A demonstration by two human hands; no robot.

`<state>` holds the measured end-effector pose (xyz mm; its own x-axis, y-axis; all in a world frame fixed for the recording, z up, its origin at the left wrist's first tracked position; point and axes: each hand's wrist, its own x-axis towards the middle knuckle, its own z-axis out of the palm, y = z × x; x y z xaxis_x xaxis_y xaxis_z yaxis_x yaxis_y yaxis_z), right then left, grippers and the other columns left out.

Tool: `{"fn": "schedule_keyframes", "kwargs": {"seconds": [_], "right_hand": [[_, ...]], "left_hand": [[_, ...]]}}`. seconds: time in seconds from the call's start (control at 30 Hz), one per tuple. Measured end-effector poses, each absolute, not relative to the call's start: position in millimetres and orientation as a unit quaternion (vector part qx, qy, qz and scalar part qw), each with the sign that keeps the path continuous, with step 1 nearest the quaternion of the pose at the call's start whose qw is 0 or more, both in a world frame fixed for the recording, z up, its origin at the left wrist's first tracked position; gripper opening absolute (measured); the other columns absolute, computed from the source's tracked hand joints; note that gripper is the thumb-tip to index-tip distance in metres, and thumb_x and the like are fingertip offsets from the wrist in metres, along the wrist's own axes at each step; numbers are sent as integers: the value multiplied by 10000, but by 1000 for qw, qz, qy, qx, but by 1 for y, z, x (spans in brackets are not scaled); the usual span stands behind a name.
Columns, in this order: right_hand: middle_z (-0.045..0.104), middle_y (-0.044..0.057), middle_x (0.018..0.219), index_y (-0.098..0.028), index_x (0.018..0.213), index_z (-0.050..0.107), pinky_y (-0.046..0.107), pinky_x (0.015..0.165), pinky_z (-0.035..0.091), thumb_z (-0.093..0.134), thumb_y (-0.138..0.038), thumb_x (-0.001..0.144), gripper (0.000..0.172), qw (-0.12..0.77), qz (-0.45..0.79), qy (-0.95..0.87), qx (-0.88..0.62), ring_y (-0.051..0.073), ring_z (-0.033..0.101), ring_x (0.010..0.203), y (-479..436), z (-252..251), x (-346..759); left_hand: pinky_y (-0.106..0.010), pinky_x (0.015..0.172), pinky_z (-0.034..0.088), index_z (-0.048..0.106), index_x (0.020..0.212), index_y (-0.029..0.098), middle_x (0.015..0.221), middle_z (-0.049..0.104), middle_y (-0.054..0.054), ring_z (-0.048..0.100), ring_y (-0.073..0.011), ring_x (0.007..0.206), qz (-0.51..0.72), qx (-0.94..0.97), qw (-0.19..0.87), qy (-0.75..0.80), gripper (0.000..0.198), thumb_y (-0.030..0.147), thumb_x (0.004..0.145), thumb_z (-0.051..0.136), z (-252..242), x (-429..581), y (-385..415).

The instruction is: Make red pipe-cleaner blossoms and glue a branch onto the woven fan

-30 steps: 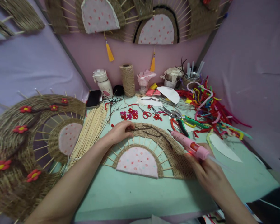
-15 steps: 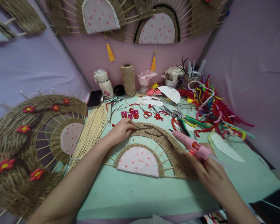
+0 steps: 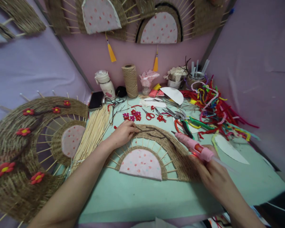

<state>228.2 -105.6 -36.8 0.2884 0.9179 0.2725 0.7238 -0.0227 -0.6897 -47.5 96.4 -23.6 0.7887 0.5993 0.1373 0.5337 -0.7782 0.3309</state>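
Observation:
A woven twine fan (image 3: 185, 158) with thin stick ribs and a dotted pink half-round centre (image 3: 141, 164) lies flat on the table. Across its upper band runs a dark, branching twig (image 3: 154, 128). My left hand (image 3: 124, 133) is at the band's upper left, its fingers closed together on the twig's left end. In my right hand (image 3: 210, 167) is a pink hot glue gun (image 3: 194, 147), a red light glowing on it and a clear glue stick out of its back. Its nozzle points left, just above the band, apart from the twig.
Red pipe-cleaner flowers (image 3: 135, 115), orange-handled scissors (image 3: 149, 115) and pliers (image 3: 187, 123) lie behind the fan. Thin sticks (image 3: 92, 129) and a flowered fan (image 3: 11, 139) are left. Tangled pipe cleaners (image 3: 213, 104) spread at right. A bottle (image 3: 105, 85) and twine spool (image 3: 130, 81) stand behind.
Almost nothing differs. The view has shifted very slightly; both hands, the glue gun and the twig keep their places.

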Motion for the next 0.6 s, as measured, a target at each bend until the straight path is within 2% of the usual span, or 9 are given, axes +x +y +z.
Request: {"fn": "schedule_keyframes", "kwargs": {"seconds": [0.2,0.43,0.6], "right_hand": [[493,34,886,-224,843,516,334,712,429,470,-413,909,206,389,121,-582,-704,179,514,760,-106,-38,228],[503,40,902,-220,886,549,338,730,432,466,-414,911,212,385,117,-584,-705,190,521,793,-106,-39,230],[508,43,900,-224,837,532,337,734,439,476,-420,904,215,382,121,-580,-709,190,524,791,-106,-38,230]], "left_hand": [[-360,829,438,748,1019,192,919,624,-90,508,-213,907,108,936,137,307,334,109,881,455,-22,-47,94],[-377,898,440,726,1049,201,955,611,-81,516,-210,950,129,922,148,333,346,92,861,458,-12,-45,94],[-360,848,424,727,1073,207,926,582,-84,497,-217,934,89,938,136,306,385,69,863,435,-10,-33,95]]}}
